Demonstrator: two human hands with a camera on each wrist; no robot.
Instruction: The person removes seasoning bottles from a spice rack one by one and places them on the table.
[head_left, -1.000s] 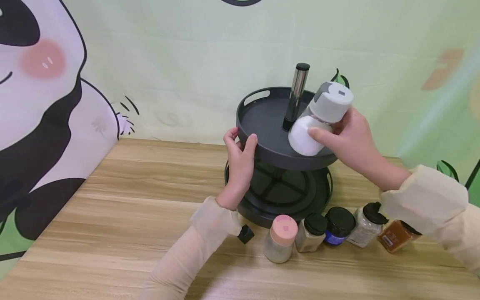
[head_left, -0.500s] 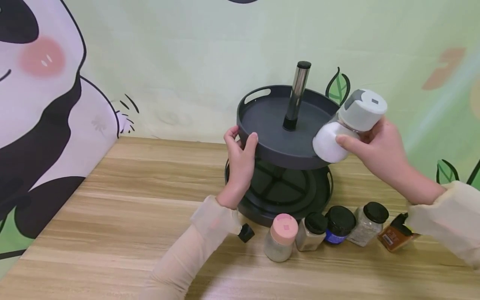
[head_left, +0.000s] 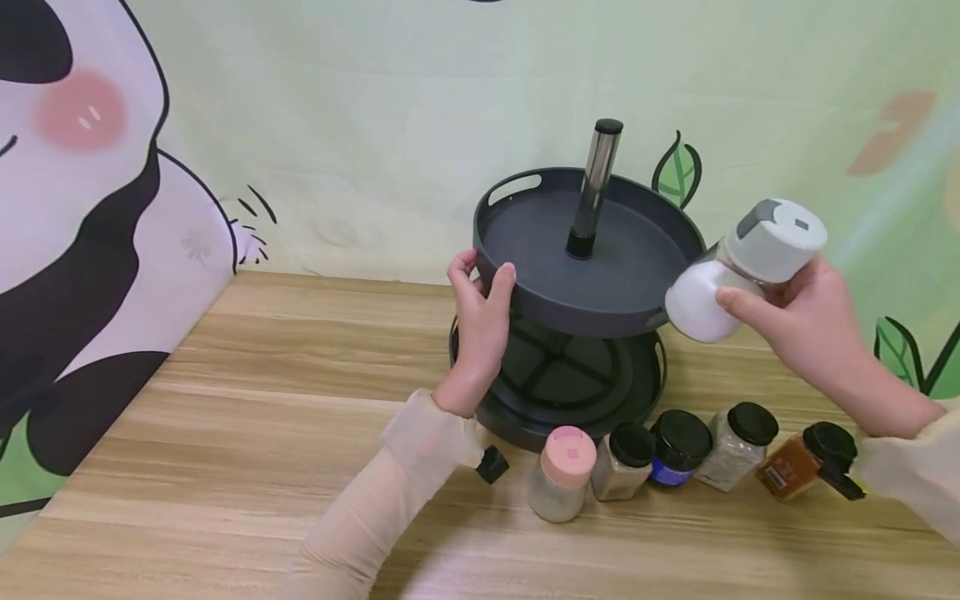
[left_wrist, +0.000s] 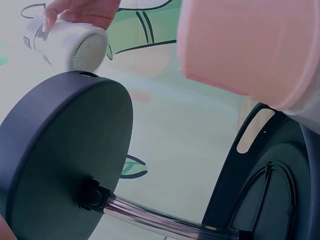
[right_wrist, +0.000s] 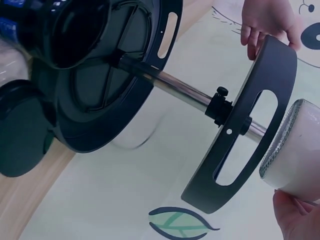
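A two-tier round black rack stands on the table, its upper tray [head_left: 532,242] pierced by a metal pole [head_left: 597,179] and set above the lower tray [head_left: 517,429]. My left hand [head_left: 480,325] grips the upper tray's left rim between thumb and fingers. In my right hand [head_left: 810,325] is a shaker bottle [head_left: 701,300] with a white-and-grey cap and white contents. The bottle tilts, its base at the tray's right rim in the head view. The right wrist view shows the bottle's base [right_wrist: 280,145] beside the tray's handle slot.
A row of seasoning containers stands before the rack: a pink-capped shaker [head_left: 568,458], a black-lidded jar [head_left: 621,467], a blue-labelled jar [head_left: 678,450], a jar of pale grains [head_left: 731,450] and an orange-brown bottle [head_left: 791,467] with its flip lid open. A small black piece [head_left: 492,465] lies left of them.
My right hand has carried the white shaker rightward and down from over the upper tray to just past its right rim. The left hand keeps its place on the rim.
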